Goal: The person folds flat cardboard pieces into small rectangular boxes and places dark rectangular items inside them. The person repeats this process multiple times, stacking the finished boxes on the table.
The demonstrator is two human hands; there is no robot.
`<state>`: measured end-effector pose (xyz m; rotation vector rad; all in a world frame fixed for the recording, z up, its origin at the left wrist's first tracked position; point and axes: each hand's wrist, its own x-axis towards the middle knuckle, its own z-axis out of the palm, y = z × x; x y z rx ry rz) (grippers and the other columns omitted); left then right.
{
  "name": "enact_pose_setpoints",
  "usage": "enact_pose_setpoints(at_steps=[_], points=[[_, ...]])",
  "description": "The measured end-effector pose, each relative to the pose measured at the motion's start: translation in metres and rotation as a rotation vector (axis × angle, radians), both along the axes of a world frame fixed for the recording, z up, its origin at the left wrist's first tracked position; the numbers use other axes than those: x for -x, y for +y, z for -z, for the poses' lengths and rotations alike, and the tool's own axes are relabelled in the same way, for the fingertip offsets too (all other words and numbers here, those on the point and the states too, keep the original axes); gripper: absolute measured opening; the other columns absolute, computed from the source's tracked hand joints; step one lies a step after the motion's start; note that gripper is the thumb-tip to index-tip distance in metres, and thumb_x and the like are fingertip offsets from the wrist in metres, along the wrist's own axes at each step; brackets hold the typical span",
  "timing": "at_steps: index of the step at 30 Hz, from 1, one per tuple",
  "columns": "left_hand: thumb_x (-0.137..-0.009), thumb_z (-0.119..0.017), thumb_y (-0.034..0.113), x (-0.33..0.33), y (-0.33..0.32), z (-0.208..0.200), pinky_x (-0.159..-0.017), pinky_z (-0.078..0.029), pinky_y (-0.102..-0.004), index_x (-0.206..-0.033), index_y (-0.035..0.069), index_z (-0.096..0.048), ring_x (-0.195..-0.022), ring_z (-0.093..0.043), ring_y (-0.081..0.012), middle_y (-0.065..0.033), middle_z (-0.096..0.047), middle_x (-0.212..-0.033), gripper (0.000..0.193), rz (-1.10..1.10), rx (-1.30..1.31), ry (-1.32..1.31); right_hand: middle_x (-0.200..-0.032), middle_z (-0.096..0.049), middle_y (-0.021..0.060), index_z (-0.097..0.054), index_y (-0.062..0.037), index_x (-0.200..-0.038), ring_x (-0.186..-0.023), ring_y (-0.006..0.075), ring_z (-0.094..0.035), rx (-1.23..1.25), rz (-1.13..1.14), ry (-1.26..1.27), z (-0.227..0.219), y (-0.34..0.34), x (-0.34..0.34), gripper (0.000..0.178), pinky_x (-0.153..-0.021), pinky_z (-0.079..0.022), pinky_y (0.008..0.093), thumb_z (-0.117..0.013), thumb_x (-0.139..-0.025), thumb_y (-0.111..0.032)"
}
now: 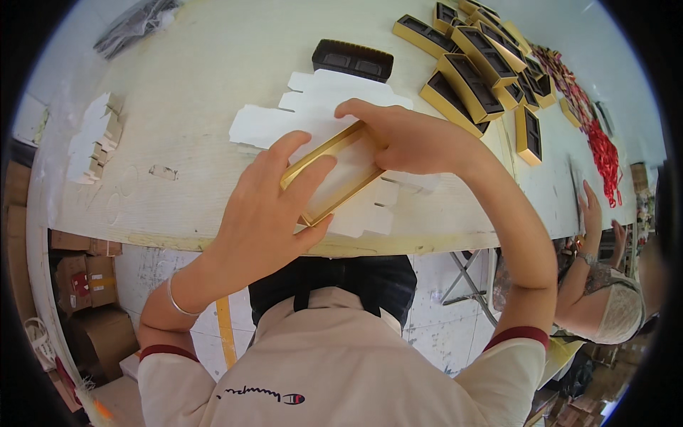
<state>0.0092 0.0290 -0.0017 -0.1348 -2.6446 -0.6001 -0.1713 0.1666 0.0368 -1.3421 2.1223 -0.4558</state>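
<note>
An empty gold-edged cardboard box (345,179) with a white inside lies slanted between my hands, over flat white box blanks (262,125). My left hand (260,206) grips its near left end, thumb on the near outer side and a finger reaching over the rim. The far right end is held by my right hand (416,142), its thumb at the inner edge and its index finger bent outside. Just beyond the blanks sits a black plastic tray insert (352,61) with shallow compartments. My palms hide parts of the box's ends.
Several gold boxes with black inserts (469,82) are heaped at the far right, beside red ribbons (603,160). White folded card pieces (92,139) stand at the left. Dark plastic bags (135,27) lie far left. Another person's hands (590,213) are at the right edge.
</note>
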Motion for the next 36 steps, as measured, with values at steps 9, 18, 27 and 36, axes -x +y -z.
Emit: enact_pose_setpoints(at_steps=[9,18,27,36], points=[[-0.070,-0.079,0.018,-0.009,-0.013,0.018,-0.094,-0.036,-0.0411,-0.124,0.007,-0.048,-0.104,-0.050,-0.0309,-0.0123,-0.056,-0.113,0.063,-0.055,-0.204,0.031,-0.094,-0.060,0.0040,-0.051,-0.0137,-0.130,-0.074,0.0112,-0.058,0.200,0.241,0.077,-0.020,-0.002,0.038,0.050,-0.061,-0.046,0.0258,-0.069,-0.085,-0.024],[-0.070,-0.079,0.016,0.000,-0.023,0.006,-0.095,-0.036,-0.0413,-0.130,0.007,-0.043,-0.104,-0.050,-0.0321,-0.0126,-0.054,-0.119,0.071,0.055,-0.274,-0.103,-0.095,-0.064,0.0156,-0.066,-0.0006,-0.096,-0.091,0.0330,-0.058,0.105,-0.055,0.667,0.049,-0.032,0.115,0.019,-0.081,-0.047,0.0415,-0.067,-0.079,-0.011],[-0.071,-0.077,0.014,-0.001,-0.027,0.013,-0.098,-0.035,-0.0408,-0.134,0.008,-0.041,-0.112,-0.048,-0.0331,-0.0136,-0.052,-0.123,0.073,0.057,-0.303,-0.085,-0.089,-0.063,0.0188,-0.067,0.0000,-0.086,-0.083,0.0353,-0.058,0.294,0.002,0.536,0.032,-0.016,0.128,0.032,-0.075,-0.047,0.0404,-0.066,-0.084,-0.032],[-0.069,-0.078,0.007,-0.002,-0.031,0.009,-0.103,-0.036,-0.0379,-0.137,0.009,-0.039,-0.119,-0.047,-0.0309,-0.0133,-0.050,-0.129,0.078,0.084,-0.341,-0.120,-0.099,-0.063,0.0021,-0.060,0.0004,-0.111,-0.088,0.0124,-0.060,0.904,0.587,-0.414,-0.040,0.031,0.060,0.032,-0.079,-0.049,0.0296,-0.058,-0.093,-0.027]])
